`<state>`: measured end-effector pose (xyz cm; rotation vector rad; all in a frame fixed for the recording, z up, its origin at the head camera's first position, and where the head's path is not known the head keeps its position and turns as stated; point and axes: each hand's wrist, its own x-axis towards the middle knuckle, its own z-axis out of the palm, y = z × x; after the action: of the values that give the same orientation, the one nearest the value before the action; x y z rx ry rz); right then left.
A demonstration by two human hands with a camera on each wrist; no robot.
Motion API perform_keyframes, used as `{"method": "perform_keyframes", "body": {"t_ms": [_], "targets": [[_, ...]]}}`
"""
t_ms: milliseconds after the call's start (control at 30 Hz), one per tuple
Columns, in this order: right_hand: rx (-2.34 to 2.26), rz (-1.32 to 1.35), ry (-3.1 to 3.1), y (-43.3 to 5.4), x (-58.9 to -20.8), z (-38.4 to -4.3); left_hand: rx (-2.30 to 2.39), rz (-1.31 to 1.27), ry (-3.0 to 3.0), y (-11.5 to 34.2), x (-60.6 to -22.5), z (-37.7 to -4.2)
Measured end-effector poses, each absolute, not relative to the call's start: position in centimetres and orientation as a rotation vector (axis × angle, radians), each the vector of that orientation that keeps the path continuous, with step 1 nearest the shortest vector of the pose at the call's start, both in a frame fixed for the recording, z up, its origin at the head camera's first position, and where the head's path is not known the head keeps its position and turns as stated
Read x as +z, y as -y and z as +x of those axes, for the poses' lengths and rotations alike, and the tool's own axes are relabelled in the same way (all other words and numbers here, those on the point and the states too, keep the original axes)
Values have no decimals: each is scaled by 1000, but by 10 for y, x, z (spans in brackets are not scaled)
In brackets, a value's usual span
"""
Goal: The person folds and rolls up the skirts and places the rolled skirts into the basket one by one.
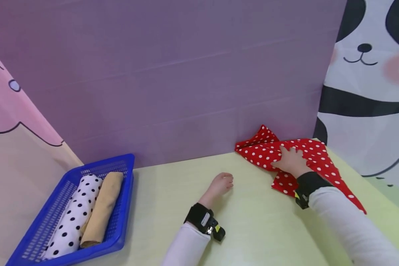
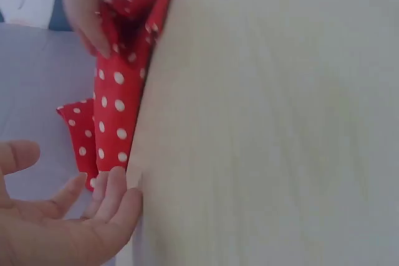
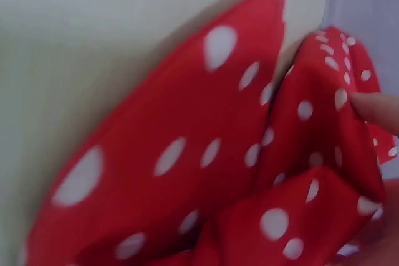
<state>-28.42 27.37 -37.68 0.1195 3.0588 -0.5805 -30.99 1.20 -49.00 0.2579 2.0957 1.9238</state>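
A red cloth with white dots [image 1: 316, 151] lies rumpled at the far right of the table, one corner standing up by the purple backdrop. On top of it rests my right hand [image 1: 292, 162], its fingers spread over the fabric. Loose folds of the red cloth [image 3: 168, 172] fill most of the right wrist view, with one finger touching it at the right edge. My left hand [image 1: 221, 184] hovers left of the cloth, holding nothing, fingers loosely bent. In the left wrist view, the left hand [image 2: 75, 232] appears in front of the cloth's near end.
A blue plastic basket [image 1: 128, 207] stands at the left. Inside lie a rolled white cloth with black dots [image 1: 74, 218] and a rolled tan cloth [image 1: 103, 210], side by side. The pale yellow table [image 1: 166, 207] meets a purple backdrop [image 1: 186, 92] and a panda-printed panel [image 1: 365, 144].
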Motion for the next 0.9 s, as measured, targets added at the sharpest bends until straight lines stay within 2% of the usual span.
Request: {"method": "perform_keyframes", "body": {"t_ms": [67,167,267,500,767,900], "targets": [[-570,120,-2968,-276,-377,-283,1966,249,-1987,-18,-520,-329],[-517,47,-2893,-274,-381,-280,1999,210,-1910,-25,-536,-334],[-453,5,-2871,-270,-385,-276,2090,252,-1824,-24,-524,-313],[-297,-86,-2878,-245,-389,-263,2199,159,-1663,-18,-458,-251],[-199,-106,-2816,-193,-396,-243,2306,69,-1431,-9,-444,-234],[-214,-162,-2797,-170,-392,-235,2296,-19,-1527,-6,-443,-233]]}}
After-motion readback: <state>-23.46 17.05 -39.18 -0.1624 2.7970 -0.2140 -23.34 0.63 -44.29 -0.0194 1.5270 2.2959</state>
